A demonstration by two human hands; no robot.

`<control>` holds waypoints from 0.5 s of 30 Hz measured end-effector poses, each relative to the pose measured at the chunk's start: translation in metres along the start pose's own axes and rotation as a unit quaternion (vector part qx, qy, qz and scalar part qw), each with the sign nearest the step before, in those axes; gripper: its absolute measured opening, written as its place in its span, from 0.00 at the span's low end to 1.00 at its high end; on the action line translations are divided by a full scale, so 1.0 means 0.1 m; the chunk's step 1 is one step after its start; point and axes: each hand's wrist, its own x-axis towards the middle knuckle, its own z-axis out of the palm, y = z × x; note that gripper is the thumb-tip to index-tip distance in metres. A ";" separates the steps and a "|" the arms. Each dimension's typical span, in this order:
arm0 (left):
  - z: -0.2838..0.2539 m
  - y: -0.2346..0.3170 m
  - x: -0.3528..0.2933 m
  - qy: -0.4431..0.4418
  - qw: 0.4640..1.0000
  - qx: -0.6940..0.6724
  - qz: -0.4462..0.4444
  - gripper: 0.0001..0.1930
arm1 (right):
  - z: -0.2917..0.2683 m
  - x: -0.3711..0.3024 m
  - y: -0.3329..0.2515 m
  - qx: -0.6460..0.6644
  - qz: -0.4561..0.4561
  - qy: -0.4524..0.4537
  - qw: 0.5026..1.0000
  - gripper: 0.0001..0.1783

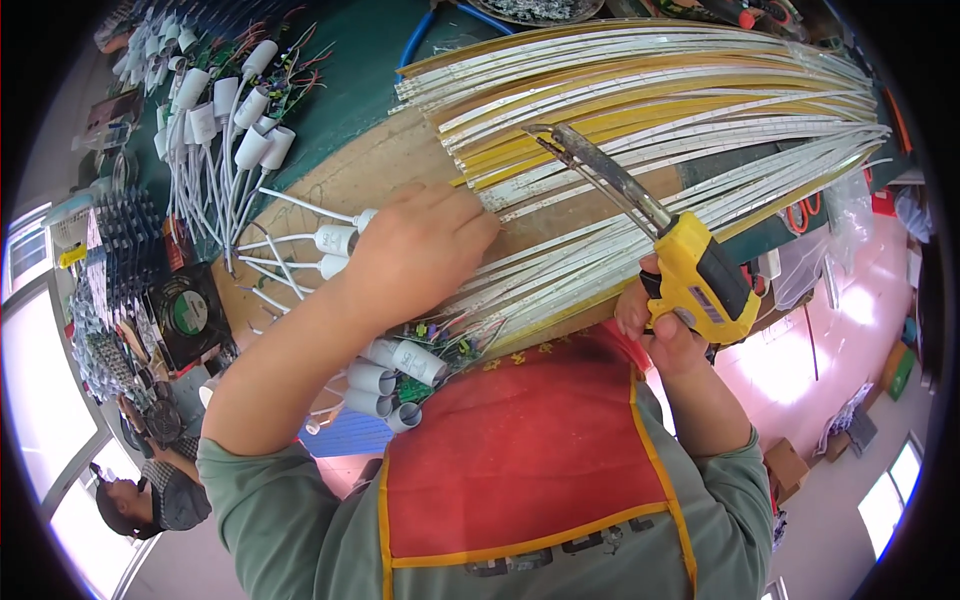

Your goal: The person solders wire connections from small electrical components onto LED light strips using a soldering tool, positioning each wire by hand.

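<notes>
In my right hand [668,325] is a yellow-and-black soldering gun [705,280], gripped by its handle. Its long metal tip points up and left, over a fan of white and yellow LED strips [640,95]. My left hand [425,250] is curled down at the near-left ends of the strips. Its fingertips are hidden, so whatever they pinch does not show. Beside its wrist lie white cylindrical housings [335,240] with white cables. More white housings [415,362] with green circuit boards sit under my left forearm, close to my red apron.
A heap of white housings [252,108] with wires and circuit boards covers the back left of the green table. Blue tool handles [415,40] and a metal dish [535,10] lie at the back. A black fan [188,312] stands left; another person [150,500] is at lower left.
</notes>
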 end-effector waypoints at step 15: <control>0.01 -0.02 -0.05 -0.013 0.999 -0.027 -0.021 0.11 | -0.19 -0.41 0.04 -0.291 -0.008 -0.119 0.949 0.20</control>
